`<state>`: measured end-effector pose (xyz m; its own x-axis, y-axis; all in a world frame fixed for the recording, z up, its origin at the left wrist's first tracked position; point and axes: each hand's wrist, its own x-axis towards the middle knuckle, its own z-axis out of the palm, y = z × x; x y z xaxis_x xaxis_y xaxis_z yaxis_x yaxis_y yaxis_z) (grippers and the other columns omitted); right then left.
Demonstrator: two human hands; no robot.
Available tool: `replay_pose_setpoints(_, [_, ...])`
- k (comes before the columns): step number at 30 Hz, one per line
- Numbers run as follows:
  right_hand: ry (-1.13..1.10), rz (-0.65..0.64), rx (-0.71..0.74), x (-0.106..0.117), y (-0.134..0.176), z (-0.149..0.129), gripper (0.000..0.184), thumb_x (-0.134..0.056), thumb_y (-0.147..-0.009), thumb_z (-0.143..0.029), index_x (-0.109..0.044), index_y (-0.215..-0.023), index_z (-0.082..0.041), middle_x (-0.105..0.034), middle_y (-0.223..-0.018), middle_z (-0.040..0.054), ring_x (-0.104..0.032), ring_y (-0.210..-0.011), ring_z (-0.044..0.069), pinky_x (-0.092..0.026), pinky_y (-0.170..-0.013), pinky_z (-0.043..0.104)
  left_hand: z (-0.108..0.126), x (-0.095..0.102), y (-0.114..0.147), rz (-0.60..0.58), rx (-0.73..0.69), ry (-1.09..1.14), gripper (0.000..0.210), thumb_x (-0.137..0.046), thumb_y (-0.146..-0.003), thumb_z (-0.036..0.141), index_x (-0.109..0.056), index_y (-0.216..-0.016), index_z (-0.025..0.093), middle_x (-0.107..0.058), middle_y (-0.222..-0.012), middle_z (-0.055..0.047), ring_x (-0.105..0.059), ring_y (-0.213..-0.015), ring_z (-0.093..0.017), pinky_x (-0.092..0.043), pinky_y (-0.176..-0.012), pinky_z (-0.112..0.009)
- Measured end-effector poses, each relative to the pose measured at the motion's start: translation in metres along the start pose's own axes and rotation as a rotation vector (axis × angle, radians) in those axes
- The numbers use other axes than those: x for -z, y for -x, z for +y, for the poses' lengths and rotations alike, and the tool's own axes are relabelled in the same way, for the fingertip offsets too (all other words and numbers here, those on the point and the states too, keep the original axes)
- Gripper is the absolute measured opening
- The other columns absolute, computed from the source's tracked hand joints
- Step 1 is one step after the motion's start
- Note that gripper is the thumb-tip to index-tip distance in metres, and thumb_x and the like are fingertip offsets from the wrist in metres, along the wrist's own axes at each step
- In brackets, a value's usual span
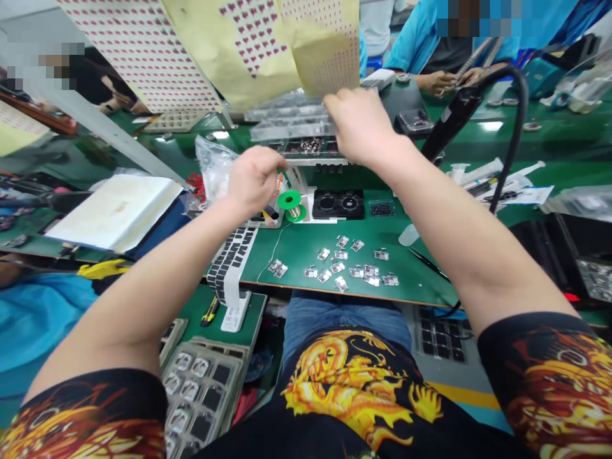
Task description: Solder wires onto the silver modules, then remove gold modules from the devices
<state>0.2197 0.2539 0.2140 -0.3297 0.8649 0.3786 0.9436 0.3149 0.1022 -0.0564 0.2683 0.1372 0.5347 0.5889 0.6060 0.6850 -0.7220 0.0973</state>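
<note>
My right hand point(361, 124) reaches up to the shelf, its fingers bent round the right end of a clear plastic tray point(291, 121); its fingertips are hidden. Below the tray, a compartment box point(329, 146) holds small metal parts. My left hand point(255, 175) is raised near the shelf's left end, its fingers curled; what they hold, if anything, does not show. Beside it are a clear plastic bag point(215, 166) and a green spool of solder wire point(291, 205). Several small silvery metal parts point(340, 255) lie scattered on the green table mat point(287, 242).
A black fixture point(338, 204) and a small bag of black parts point(381, 208) sit under the shelf. Tweezers point(428, 262) lie at right, near a black cable point(521, 115). Sticker sheets point(268, 38) hang above. Stacked trays point(205, 395) stand lower left. A co-worker's hands point(440, 83) are across the bench.
</note>
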Motion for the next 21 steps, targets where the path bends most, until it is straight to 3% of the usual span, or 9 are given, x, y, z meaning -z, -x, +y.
replay_pose_setpoints(2, [-0.003, 0.01, 0.019, -0.022, 0.012, 0.002, 0.045, -0.045, -0.1, -0.014, -0.061, -0.143, -0.017, -0.068, -0.145, 0.0179, -0.061, -0.135, 0.037, -0.052, -0.115, 0.061, 0.032, 0.01, 0.029, -0.011, -0.096, 0.009, 0.038, -0.041, -0.103, 0.013, -0.077, -0.102, 0.022, -0.08, -0.107, -0.007, -0.072, -0.105, -0.023, -0.059, -0.096, -0.043])
replay_pose_setpoints(5, [-0.047, 0.031, 0.072, -0.05, 0.023, 0.009, 0.049, -0.037, -0.105, -0.021, -0.054, -0.15, -0.015, -0.065, -0.144, 0.0202, -0.057, -0.135, 0.04, -0.047, -0.114, 0.063, 0.08, 0.02, 0.068, -0.045, -0.266, 0.088, 0.034, -0.043, -0.103, 0.01, -0.076, -0.105, 0.021, -0.08, -0.105, -0.008, -0.074, -0.102, -0.023, -0.062, -0.092, -0.042])
replay_pose_setpoints(10, [-0.092, 0.077, 0.107, -0.069, 0.024, 0.019, 0.057, -0.044, -0.104, -0.023, -0.046, -0.16, -0.013, -0.06, -0.15, 0.0216, -0.052, -0.142, 0.043, -0.042, -0.118, 0.065, 0.148, 0.019, 0.126, -0.052, -0.375, 0.309, 0.029, -0.048, -0.099, 0.004, -0.071, -0.111, 0.019, -0.079, -0.104, -0.009, -0.074, -0.1, -0.021, -0.067, -0.091, -0.039])
replay_pose_setpoints(16, [-0.105, 0.106, 0.095, -0.075, 0.022, 0.02, 0.06, -0.043, -0.102, -0.021, -0.046, -0.161, -0.016, -0.059, -0.149, 0.021, -0.05, -0.144, 0.043, -0.042, -0.118, 0.065, 0.203, 0.001, 0.18, -0.052, -0.218, 0.618, 0.029, -0.05, -0.097, 0.002, -0.067, -0.112, 0.02, -0.079, -0.1, -0.008, -0.073, -0.092, -0.021, -0.067, -0.083, -0.039])
replay_pose_setpoints(21, [-0.103, 0.147, 0.017, -0.081, 0.021, 0.017, 0.057, -0.047, -0.103, -0.033, -0.05, -0.159, -0.02, -0.059, -0.148, 0.0207, -0.051, -0.141, 0.042, -0.043, -0.116, 0.065, 0.226, -0.014, 0.203, -0.025, -0.036, 0.762, 0.031, -0.046, -0.098, 0.002, -0.068, -0.109, 0.021, -0.079, -0.098, -0.007, -0.073, -0.092, -0.022, -0.065, -0.083, -0.039])
